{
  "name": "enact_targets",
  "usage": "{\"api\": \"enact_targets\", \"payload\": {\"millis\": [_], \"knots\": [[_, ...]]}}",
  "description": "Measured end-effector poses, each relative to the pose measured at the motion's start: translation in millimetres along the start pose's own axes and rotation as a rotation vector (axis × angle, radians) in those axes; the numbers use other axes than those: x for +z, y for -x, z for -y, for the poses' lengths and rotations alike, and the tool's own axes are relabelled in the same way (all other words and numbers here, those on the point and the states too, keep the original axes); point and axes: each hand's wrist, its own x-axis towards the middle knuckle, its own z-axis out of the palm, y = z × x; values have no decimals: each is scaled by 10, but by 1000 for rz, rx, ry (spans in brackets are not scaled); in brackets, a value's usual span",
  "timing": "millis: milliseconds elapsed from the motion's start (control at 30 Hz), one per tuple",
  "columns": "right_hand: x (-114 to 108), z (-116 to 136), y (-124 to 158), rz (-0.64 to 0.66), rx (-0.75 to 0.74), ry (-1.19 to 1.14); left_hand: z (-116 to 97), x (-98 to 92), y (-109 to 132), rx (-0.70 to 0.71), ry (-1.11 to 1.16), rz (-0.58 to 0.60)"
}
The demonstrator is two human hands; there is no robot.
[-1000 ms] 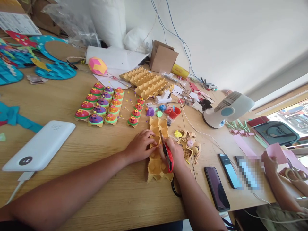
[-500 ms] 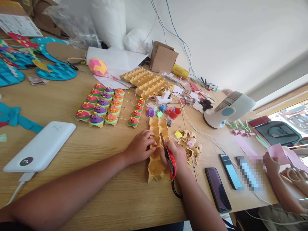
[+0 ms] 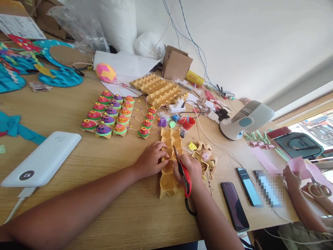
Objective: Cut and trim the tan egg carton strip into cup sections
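Below centre, the carton strip [image 3: 168,181], running up-frame, is touched from left by the left hand [image 3: 152,158], fingers spread. A red cutter [image 3: 186,178] is clenched by the right hand [image 3: 193,167].

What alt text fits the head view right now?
The right hand holds a red cutter at a yellow egg carton, which the left hand touches. Painted cups stand beyond, to the left; phones lie to the right.

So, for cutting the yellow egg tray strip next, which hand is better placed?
Right, most likely: the right hand grips the red utility knife, its blade over the egg tray strip. The left hand shows no tool and rests at the strip's left side.
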Motion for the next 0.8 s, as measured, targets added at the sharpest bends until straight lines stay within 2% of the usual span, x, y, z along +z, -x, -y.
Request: {"api": "enact_targets", "payload": {"millis": [167,333,567,800], "knots": [[-80,6,33,-52,-47,-26,14,-4,-7,19,22,-7],[-38,-23,29,-85,-58,-28,22,-8,-10,28,20,-3],[1,-6,8,-70,-107,1,13,-15,-9,29,18,-3],[8,-3,22,-64,-90,26,18,-14,-10,25,23,-7]]}}
